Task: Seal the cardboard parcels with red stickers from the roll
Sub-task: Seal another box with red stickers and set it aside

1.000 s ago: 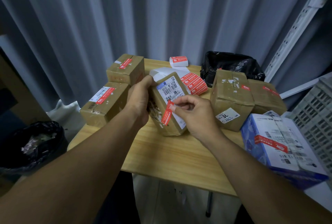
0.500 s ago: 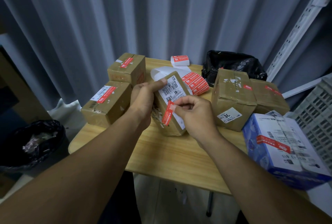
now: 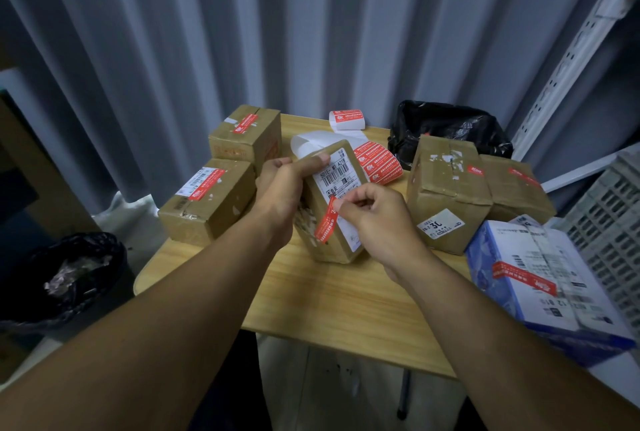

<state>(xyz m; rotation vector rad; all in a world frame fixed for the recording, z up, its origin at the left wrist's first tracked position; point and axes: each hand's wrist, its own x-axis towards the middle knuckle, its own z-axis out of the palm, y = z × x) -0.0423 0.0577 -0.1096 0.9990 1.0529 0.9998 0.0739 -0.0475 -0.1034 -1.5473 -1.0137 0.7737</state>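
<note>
- The right hand [image 3: 377,223] has its grip pinched on the upper end of a red sticker [image 3: 327,223], thumb and forefinger tight against the white label of the parcel [image 3: 337,252]. The strip runs down the label's left edge; I cannot tell how much of it is stuck.
- The left hand [image 3: 280,188] grips the parcel from the left, thumb across its top edge, and holds it tilted in the middle of the worktop [image 3: 346,299]. Its lower end seems to rest there.
- The sticker is probably thin, limp and tacky. It is best held by one end and smoothed down from there.
- The parcel looks light and stiff. Its left side is scuffed with torn paper, so a smooth patch should bond better.
- The roll [image 3: 311,143] lies just behind the parcel, with red stickers trailing right. A smaller roll [image 3: 347,119] sits at the far edge.
- Two boxes on the left [image 3: 207,202], two on the right [image 3: 446,188] and a blue-and-white box [image 3: 540,288] near right already carry red stickers.
- The worktop is small and of pale wood, with a black bag [image 3: 446,126] at its far right.
- A lined bin [image 3: 65,275] stands on the left, a grey ribbed wall [image 3: 242,32] behind and a plastic crate [image 3: 609,209] on the right.
</note>
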